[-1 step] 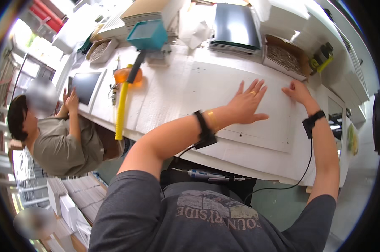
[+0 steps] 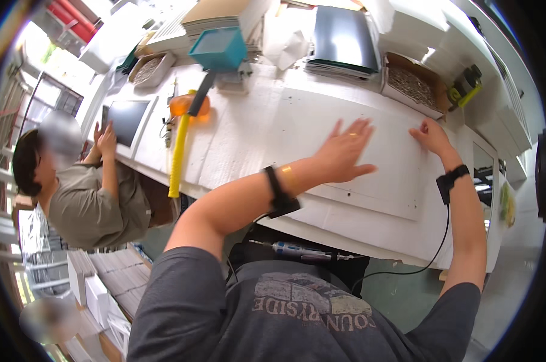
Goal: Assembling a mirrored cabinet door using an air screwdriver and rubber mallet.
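A flat white panel (image 2: 309,114) with small dark holes near its edges lies on the white-topped workbench before me. My left hand (image 2: 345,152) is over the middle of it, fingers stretched and somewhat spread, a ring on one finger. Nothing is in that hand; whether the palm touches the panel I cannot tell. At the panel's right edge is my right hand (image 2: 431,137), its fingers curled in and the thumb toward them. What they hold, if anything, is hidden. A dark strap with a small box sits on each wrist, and a cable runs from the right one.
A cardboard box (image 2: 405,104) of small metal pieces stands behind my right hand, beside a dark and lime-green power tool (image 2: 464,87). Dark panels (image 2: 345,39) are stacked behind. Left: a teal bin (image 2: 218,51), a yellow-handled tool (image 2: 179,151), and a co-worker (image 2: 95,202) at a framed panel.
My left hand has slid a little to the left over the white panel, still flat. My right hand stays at the panel's right edge, fingers curled. The view has shifted slightly.
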A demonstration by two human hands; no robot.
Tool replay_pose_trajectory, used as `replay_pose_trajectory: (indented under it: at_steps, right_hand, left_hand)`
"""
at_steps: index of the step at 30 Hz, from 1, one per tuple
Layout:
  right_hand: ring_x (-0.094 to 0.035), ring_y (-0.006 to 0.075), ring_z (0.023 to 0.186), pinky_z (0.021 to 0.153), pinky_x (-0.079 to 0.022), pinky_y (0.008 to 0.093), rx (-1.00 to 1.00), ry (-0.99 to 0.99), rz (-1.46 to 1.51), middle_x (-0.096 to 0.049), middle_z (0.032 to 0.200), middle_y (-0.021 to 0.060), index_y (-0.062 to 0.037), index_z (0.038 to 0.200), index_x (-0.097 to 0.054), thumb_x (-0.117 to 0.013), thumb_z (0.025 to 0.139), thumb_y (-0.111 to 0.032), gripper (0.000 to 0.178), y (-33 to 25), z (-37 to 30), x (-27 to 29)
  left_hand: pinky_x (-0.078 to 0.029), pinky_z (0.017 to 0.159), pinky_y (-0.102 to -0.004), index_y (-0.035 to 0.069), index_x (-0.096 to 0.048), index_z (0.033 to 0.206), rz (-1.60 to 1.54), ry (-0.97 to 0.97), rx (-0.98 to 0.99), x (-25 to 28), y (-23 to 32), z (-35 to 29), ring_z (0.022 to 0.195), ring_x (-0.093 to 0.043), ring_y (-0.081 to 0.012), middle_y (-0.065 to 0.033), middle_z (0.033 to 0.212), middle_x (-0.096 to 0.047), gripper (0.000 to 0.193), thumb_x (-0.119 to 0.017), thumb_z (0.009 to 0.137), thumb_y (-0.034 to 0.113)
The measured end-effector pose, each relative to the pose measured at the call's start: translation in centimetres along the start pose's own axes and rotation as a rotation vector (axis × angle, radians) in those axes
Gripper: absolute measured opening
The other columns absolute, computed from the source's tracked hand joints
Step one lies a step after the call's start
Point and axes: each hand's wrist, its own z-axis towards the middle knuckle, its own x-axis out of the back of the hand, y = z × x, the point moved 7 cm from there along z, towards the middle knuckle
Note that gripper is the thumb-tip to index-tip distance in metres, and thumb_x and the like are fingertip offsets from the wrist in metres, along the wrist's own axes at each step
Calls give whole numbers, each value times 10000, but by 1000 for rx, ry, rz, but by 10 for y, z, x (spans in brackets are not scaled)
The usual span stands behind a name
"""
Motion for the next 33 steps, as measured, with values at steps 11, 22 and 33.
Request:
replay_pose_trajectory:
  at_steps: [11,22,33]
  right_hand:
    - [-617,247,804,741,-470,318,448,46,348,-640,832,140,8,876,-608,-602,825,-190,205,-181,-82,33]
    - [-608,202,915,829,-473,293,393,-628,910,-646,981,139,-2,1101,-588,-590,861,-264,355,-293,-217,-33]
    - [-566,167,548,491,-513,299,-22,294,1474,-503,718,79,12,1064,-362,-502,814,-67,297,-191,-123,0]
  left_hand:
    - [-410,894,-416,-10,-491,1088,621,-6,1179,147,-213,-315,1032,-527,-347,-203,1016,-581,446,-540,833,352]
    - [-383,374,-237,26,-463,834,-637,307,1111,120,-75,-313,422,-487,-92,-22,598,-485,184,-538,886,186]
    - [-443,795,-338,15,-499,1175,-801,-81,139,50,41,-47,930,-586,-259,-165,1049,-598,376,-373,958,295]
